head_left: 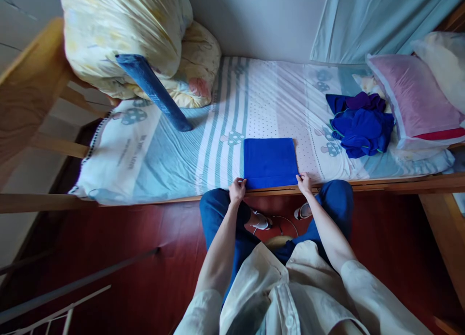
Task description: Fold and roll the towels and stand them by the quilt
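Note:
A flat blue cloth (269,159), folded into a near square, lies on the bed close to its front edge. At its near left corner, my left hand (237,190) is closed, thumb and fingers pinching the fabric. My right hand (304,183) grips the near right corner in the same way. A crease runs across the cloth just above its near edge. Off to the right on the sheet is a crumpled heap of blue and purple cloth (361,124), touched by neither hand.
A patterned sheet (174,156) covers the bed. Yellowish bedding (127,30) is piled at the left, with a long dark-blue roll (156,93) leaning against it. A pink pillow (414,93) lies at the right. The wooden bed rail (407,184) runs above my knees.

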Available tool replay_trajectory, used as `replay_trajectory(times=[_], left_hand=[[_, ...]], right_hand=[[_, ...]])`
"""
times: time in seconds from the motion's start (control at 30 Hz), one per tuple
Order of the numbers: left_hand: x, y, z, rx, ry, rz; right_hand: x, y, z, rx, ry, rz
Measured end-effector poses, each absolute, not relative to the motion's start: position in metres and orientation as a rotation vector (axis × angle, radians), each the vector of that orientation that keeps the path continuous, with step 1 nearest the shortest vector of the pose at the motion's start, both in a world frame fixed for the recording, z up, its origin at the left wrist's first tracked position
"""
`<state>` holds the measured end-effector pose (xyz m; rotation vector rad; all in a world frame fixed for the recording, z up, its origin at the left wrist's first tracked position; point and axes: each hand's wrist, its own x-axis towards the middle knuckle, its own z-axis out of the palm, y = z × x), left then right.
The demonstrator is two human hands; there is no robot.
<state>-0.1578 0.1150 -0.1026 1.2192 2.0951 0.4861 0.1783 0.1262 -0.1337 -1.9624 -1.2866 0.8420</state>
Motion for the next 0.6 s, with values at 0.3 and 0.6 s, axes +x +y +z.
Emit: replay_trajectory(times=[0.3,0.6], left_hand=[[-0.157,0.127,-0.112,1.13,2.2,0.366],[-0.156,0.119,-0.113,1.111,2.198,0.501]], right_hand=[[0.167,0.13,-0.146,-2.204,-1.225,0.733],[0.168,0.136,-0.137,-2.221,-1.162,0.81]])
